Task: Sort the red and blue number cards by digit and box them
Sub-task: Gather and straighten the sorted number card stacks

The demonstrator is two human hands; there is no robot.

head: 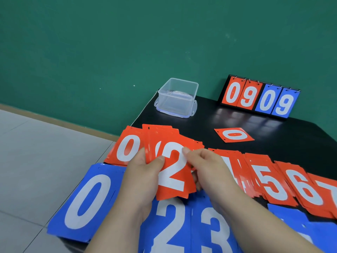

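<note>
My left hand (pixel 145 172) grips a stack of red cards with a red 2 card (pixel 173 172) on top, thumb across its face. My right hand (pixel 206 167) pinches the right edge of the same stack. Behind it lies a red 0 pile (pixel 127 148). Red piles showing 4 (pixel 235 167), 5 (pixel 269 181), 6 (pixel 302 190) and 7 (pixel 328 190) run to the right. A single red 0 card (pixel 234 135) lies apart, farther back. Blue cards 0 (pixel 87 201), 2 (pixel 169 229) and 3 (pixel 215 230) lie along the near edge. A clear plastic box (pixel 176 97) stands open at the back left.
A flip scoreboard (pixel 259 97) reading 0 9 0 9 stands at the back of the black table (pixel 273 136), against the green wall. The table's left edge drops to a grey tiled floor. More blue cards (pixel 300 229) lie at the near right.
</note>
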